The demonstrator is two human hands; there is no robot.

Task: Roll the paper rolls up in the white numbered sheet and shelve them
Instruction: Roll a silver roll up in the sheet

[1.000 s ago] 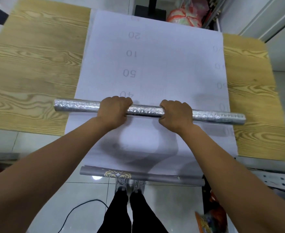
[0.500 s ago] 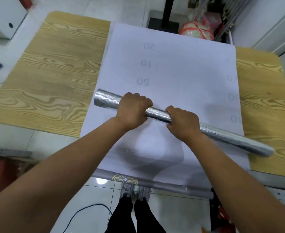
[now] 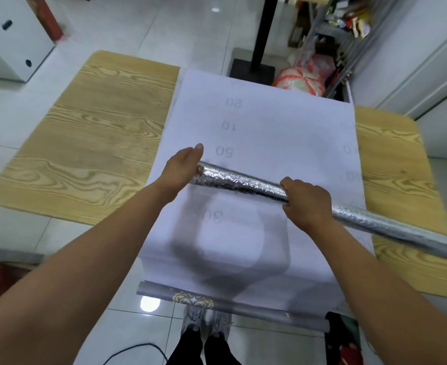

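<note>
- Left hand (image 3: 184, 167) now presses flat against the silver roll's (image 3: 243, 183) end, no longer wrapped around it.
- Right hand (image 3: 306, 204) clasps the slanted roll above the white numbered sheet (image 3: 270, 122); wrapping seems not yet begun.

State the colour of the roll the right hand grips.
The roll is shiny silver, crinkle-textured; head view.

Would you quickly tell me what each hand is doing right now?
Left hand: open, palm against the silver roll end.
Right hand: closed around the silver roll.
</note>
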